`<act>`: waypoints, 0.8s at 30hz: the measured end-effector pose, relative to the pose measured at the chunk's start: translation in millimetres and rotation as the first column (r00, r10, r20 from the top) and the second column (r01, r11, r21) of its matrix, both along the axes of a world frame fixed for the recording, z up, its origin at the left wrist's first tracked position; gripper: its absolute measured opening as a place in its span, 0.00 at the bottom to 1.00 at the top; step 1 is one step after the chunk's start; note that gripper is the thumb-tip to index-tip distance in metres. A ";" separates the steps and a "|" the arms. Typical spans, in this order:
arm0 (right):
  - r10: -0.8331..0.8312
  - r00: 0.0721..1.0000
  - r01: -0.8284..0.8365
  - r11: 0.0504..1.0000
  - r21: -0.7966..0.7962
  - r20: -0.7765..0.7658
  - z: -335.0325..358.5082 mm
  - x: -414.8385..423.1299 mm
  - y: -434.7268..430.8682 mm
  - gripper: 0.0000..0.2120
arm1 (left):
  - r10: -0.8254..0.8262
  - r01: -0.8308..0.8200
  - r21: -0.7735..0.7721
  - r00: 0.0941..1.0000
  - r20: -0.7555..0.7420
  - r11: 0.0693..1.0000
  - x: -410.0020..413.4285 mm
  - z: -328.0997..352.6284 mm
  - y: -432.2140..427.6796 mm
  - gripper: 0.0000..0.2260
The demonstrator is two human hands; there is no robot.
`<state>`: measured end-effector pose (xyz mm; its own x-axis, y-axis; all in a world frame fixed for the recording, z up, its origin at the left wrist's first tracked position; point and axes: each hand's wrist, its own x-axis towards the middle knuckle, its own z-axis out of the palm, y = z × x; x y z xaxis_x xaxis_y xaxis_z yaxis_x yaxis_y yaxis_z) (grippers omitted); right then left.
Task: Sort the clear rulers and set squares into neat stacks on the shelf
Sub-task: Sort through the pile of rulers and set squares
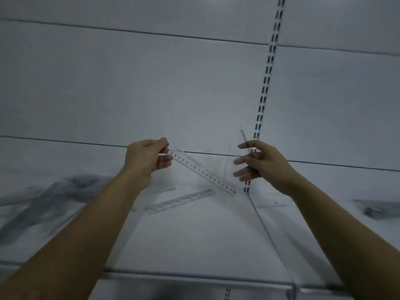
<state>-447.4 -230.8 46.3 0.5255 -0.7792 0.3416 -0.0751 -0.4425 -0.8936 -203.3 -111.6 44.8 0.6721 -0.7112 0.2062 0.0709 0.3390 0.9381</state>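
My left hand [145, 159] pinches one end of a clear ruler [203, 172] with black numbers; the ruler slants down to the right above the white shelf [194, 239]. My right hand [259, 163] is raised beside it and holds a clear set square [245, 148], whose thin edge rises above my fingers; its outline is faint and blurred. Another clear ruler [181, 201] lies flat on the shelf below the held one. A blurred heap of clear rulers [43, 204] lies at the left of the shelf.
A slotted metal upright [267, 83] runs up the white back panel. A thin divider [270, 237] crosses the shelf from the upright toward the front edge [194, 276]. More blurred clear pieces [376, 208] lie at the far right.
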 end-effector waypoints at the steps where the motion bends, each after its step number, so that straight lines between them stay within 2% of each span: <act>1: -0.068 0.997 0.067 0.997 -0.044 -0.033 -1.7 -17.8 -9.0 0.12 | -0.022 0.022 0.012 1.000 0.012 1.000 -12.3 -0.1 -9.8 0.06; 5: -0.333 0.918 0.280 0.929 -0.243 -0.213 -8.6 -86.0 -43.5 0.12 | -0.108 0.105 0.054 0.993 0.044 0.993 -62.9 -2.6 -48.1 0.06; 8: -0.446 0.834 0.317 0.869 -0.380 -0.325 -12.7 -133.0 -65.6 0.08 | -0.166 0.163 0.089 0.986 0.031 0.983 -99.5 -3.4 -75.1 0.06; 13: -0.562 0.713 0.314 0.791 -0.525 -0.420 -6.8 -189.7 -86.3 0.04 | -0.209 0.201 0.118 0.977 0.052 0.972 -153.4 -1.5 -112.1 0.07; 16: -0.575 0.693 0.311 0.782 -0.540 -0.434 -10.1 -211.1 -99.6 0.04 | -0.212 0.202 0.138 0.975 0.061 0.970 -181.3 -2.0 -130.5 0.06; 20: -0.491 0.748 0.254 0.834 -0.490 -0.447 -21.4 -231.2 -120.7 0.02 | -0.188 0.183 0.152 0.982 0.015 0.971 -209.2 -1.7 -152.2 0.06; 24: -0.264 0.840 0.169 0.958 -0.233 -0.474 -23.1 -240.0 -137.7 0.05 | -0.174 0.183 0.092 0.980 -0.101 0.979 -225.7 -4.9 -165.8 0.07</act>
<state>-687.4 -368.5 23.3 0.4857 -0.8453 0.2227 -0.5983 -0.5072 -0.6203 -429.0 -277.4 39.9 0.5451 -0.8353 0.0710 0.2095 0.2177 0.9533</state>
